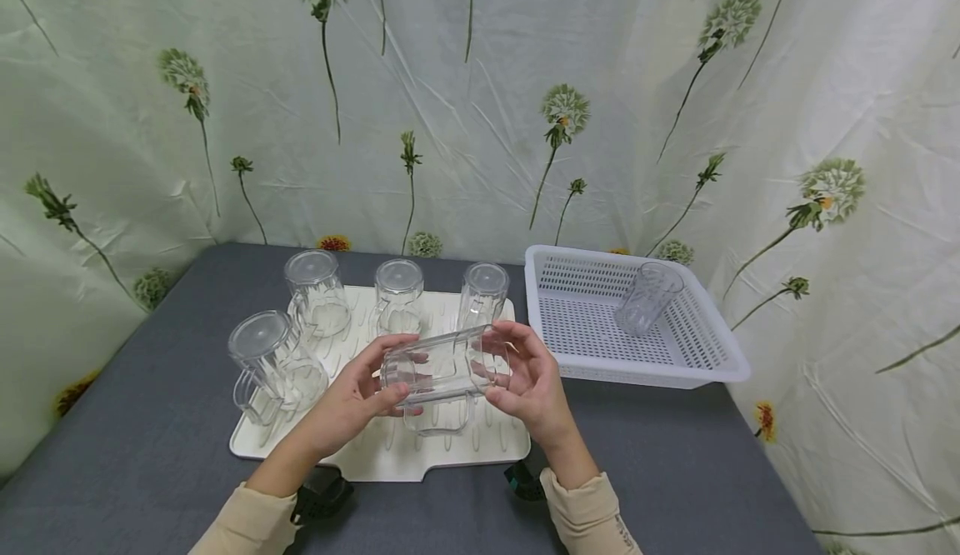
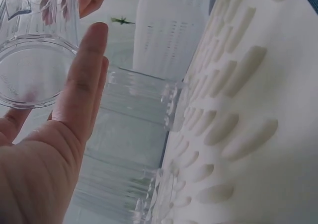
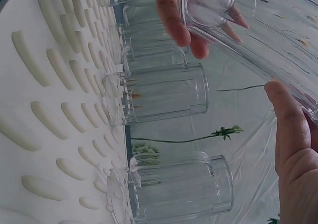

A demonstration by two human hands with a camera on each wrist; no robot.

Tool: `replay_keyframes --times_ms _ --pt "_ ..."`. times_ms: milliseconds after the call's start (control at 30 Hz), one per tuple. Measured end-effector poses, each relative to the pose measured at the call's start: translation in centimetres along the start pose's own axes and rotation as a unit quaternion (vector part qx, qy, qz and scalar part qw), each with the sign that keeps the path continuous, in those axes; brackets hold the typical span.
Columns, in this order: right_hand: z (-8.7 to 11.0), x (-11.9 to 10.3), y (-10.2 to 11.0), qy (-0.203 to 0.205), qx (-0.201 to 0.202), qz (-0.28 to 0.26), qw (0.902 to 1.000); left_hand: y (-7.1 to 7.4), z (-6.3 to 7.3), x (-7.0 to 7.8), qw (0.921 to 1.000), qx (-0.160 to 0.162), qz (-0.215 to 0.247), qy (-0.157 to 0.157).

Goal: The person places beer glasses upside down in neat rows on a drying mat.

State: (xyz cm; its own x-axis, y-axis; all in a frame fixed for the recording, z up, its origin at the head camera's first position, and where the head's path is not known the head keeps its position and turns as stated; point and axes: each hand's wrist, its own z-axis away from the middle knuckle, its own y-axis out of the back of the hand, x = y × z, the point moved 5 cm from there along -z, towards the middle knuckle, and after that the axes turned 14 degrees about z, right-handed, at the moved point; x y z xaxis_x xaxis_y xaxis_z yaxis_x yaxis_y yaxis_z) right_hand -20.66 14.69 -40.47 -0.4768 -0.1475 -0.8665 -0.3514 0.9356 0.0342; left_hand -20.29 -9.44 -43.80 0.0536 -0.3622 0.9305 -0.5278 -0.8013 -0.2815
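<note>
A clear glass mug lies sideways in the air above the white drying mat, held between both hands. Its handle points down toward the person. My left hand grips the mug's left end, thumb in front and fingers behind; the left wrist view shows the round base beside these fingers. At the opposite end, my right hand grips the mug with its thumb low in front and fingers over the top. In the right wrist view, the mug's clear side runs above the right hand.
Several glass mugs stand upside down along the back and left of the ribbed white drying mat. Right of it, a white plastic basket holds one glass lying tilted. A dandelion-patterned curtain hangs behind the grey table.
</note>
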Motion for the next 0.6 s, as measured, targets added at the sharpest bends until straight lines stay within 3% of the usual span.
replay_keyframes --times_ms 300,600 --pt "0.14 0.36 -0.08 0.015 -0.013 0.004 0.9998 0.05 0.11 0.06 0.9988 -0.005 0.049 0.005" --pt "0.18 0.74 -0.22 0.019 -0.030 0.006 0.9993 0.42 0.17 0.28 0.9984 0.006 0.055 -0.013"
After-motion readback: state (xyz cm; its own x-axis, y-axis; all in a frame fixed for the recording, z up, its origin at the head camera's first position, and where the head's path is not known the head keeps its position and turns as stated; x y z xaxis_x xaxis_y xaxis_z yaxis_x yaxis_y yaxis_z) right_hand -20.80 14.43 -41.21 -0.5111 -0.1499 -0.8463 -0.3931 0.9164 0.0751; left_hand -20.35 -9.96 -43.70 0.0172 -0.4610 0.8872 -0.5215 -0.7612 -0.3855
